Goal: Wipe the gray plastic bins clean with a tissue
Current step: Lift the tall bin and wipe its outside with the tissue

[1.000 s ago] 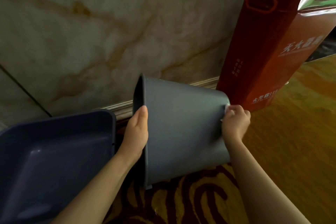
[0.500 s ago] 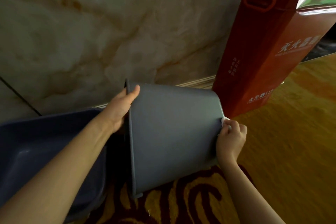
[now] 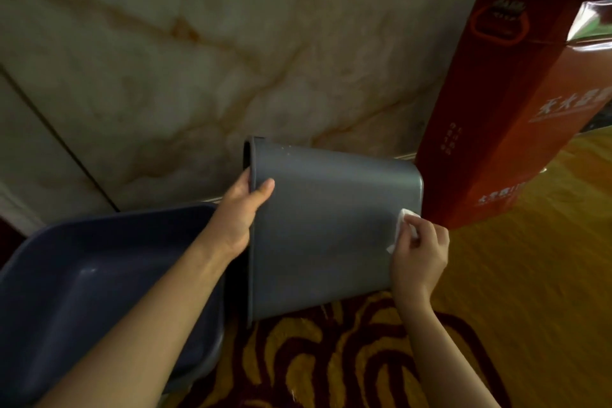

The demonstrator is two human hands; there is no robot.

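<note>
1. The wall point(image 3: 198, 60), marbled and pale, stands behind everything; the bin lies just in front of its base.
2. The carpet point(image 3: 530, 275), yellow with dark red swirls, runs under the bin and out to its right.
3. The box point(image 3: 516, 103), tall and red with white lettering, stands upright just right of the bin's closed end, close enough that I cannot tell whether they touch.
4. The tray point(image 3: 99, 275), a shallow blue-gray tub, sits left of the bin's mouth, its rim just beside it. Its inside shows nothing but bare plastic.
5. The bin point(image 3: 324, 235), gray and tapered, lies on its side with its long axis running left to right: the open mouth faces left toward the tray, the narrower closed base points right toward the box. Its inside is hidden from this view. Against the frame of half a second ago its pose is much the same.
6. The left hand point(image 3: 238, 219) grips the bin's rim at the upper part of the mouth, thumb over the outer wall, fingers hooked inside. A second ago it lay lower on the rim.
7. The right hand point(image 3: 420, 252) is curled, pinching the tissue and pressing it to the bin's side wall near the base; it now sits lower than a second ago.
8. The tissue point(image 3: 402, 219), small and white, shows only at the fingertips.
</note>
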